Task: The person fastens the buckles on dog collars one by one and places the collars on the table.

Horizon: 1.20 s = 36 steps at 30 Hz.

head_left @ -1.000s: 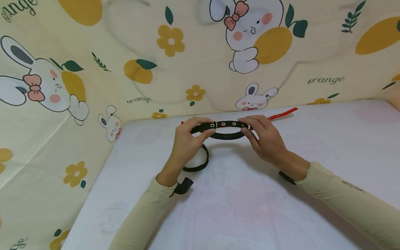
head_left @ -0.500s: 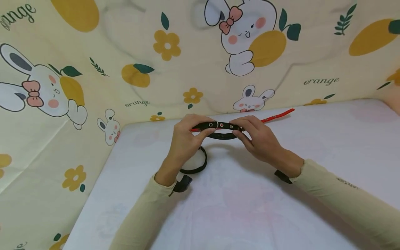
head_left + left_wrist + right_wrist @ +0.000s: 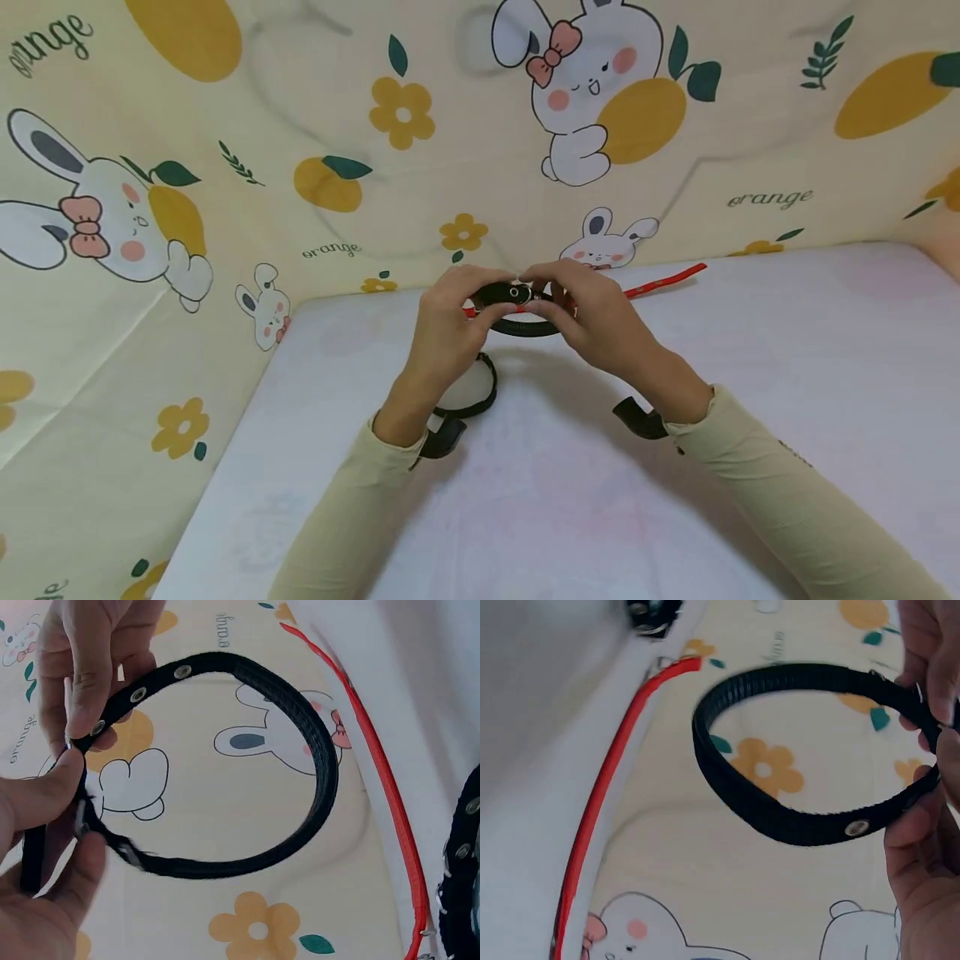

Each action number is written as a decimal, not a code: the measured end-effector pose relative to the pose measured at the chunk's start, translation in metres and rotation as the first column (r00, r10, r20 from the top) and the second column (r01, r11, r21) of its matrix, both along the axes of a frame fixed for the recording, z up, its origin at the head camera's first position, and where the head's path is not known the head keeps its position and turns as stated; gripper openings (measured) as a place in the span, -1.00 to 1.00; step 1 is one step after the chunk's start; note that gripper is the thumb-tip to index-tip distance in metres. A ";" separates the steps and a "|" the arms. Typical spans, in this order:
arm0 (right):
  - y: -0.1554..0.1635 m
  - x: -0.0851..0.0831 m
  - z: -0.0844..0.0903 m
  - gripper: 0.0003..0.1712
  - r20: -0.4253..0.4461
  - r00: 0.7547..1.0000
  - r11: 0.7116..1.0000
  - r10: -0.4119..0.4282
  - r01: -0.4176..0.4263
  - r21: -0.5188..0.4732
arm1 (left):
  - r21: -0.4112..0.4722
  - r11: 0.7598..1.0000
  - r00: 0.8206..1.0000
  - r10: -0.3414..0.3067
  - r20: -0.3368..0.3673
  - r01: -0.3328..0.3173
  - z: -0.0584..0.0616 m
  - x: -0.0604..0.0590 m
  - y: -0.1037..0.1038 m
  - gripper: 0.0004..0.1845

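Both hands pinching one black collar, lifted off the table.

Left hand (image 3: pixel 450 329) and right hand (image 3: pixel 592 321) meeting fingertip to fingertip, each gripping the black collar (image 3: pixel 517 312) at its overlapping ends by the buckle; loop bulging away from the fingers, above the white table (image 3: pixel 750 375). Likely light, limp webbing with metal eyelets, best taken near the buckle. Red strap (image 3: pixel 663 282) lying flat behind, second black collar (image 3: pixel 468 400) below the left wrist.

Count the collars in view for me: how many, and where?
3. A black collar is held looped by the left hand and right hand; a second black collar lies beneath the left wrist; a red collar lies straight behind the hands. More may be hidden.
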State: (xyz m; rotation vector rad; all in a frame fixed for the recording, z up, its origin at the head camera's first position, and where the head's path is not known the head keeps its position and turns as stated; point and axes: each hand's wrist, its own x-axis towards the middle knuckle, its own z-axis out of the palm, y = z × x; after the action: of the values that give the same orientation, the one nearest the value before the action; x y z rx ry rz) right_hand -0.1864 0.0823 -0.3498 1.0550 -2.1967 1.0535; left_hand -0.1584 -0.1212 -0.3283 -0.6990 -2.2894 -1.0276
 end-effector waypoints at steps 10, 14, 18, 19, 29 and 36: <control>0.004 -0.004 0.006 -0.66 0.217 0.975 0.993 0.056 -0.031 -0.117 | 0.240 0.968 0.982 0.027 0.185 -0.072 0.000 0.003 -0.005 -0.37; 0.005 -0.006 0.006 -0.68 0.281 0.953 0.985 0.111 -0.068 -0.158 | 0.256 0.959 0.960 0.044 0.277 -0.117 -0.003 0.003 -0.004 -0.50; 0.006 -0.006 0.008 -0.68 0.291 0.948 0.982 0.128 -0.079 -0.173 | 0.304 0.946 0.946 0.005 0.325 -0.110 -0.005 0.001 -0.003 -0.66; 0.007 -0.005 0.009 -0.67 0.289 0.949 0.983 0.123 -0.076 -0.170 | 0.316 0.943 0.946 -0.003 0.324 -0.105 -0.006 0.001 -0.003 -0.68; 0.008 -0.005 0.008 -0.58 0.291 0.950 0.984 0.112 -0.066 -0.163 | 0.407 0.905 0.946 -0.018 0.324 -0.122 -0.006 0.002 0.005 -0.69; 0.007 -0.002 0.009 -0.64 0.283 0.944 0.971 0.169 -0.111 -0.211 | 0.501 0.865 0.956 -0.121 0.266 -0.030 -0.008 0.004 0.012 -0.71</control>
State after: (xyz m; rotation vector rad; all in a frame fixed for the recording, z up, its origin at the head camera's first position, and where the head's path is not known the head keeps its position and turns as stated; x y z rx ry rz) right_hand -0.1887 0.0895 -0.3412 1.0320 -2.2140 1.5469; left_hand -0.1549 -0.1091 -0.3366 -0.4032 -2.0916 -1.7629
